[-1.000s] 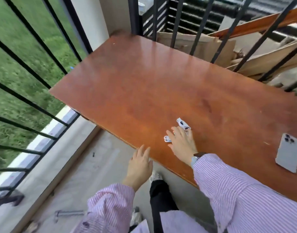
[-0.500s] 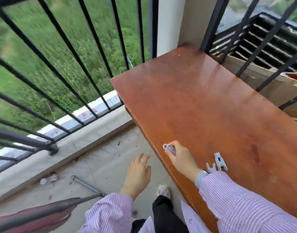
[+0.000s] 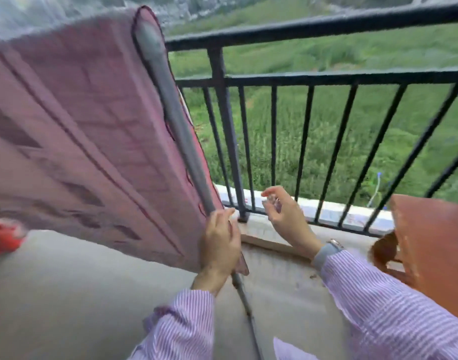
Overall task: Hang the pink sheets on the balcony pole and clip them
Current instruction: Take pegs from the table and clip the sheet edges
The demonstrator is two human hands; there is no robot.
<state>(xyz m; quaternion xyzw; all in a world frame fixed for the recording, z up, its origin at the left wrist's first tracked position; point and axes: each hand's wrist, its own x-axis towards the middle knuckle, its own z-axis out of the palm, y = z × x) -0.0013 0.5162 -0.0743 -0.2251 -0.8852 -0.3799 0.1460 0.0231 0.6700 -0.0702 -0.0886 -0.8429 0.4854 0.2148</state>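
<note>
Already the pink sheet [image 3: 74, 141] drapes over the grey pole [image 3: 176, 118] by the railing [image 3: 313, 79], and I judge it could slide off should my left hand [image 3: 218, 245], curled around pole and cloth edge, loosen. My right hand [image 3: 285, 214] hovers beside, fingers bent around something small and blurred, likely a clip; I cannot tell, and it could drop.

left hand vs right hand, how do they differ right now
The left hand is curled round the pole at the pink sheet's edge; the right hand is off the pole, nearer the railing.
The left hand shows its back; the right hand is turned sideways, pinching a small blurred thing, probably a clip.
The right wrist wears a watch; the left wrist shows none.
Both come from striped sleeves.
</note>
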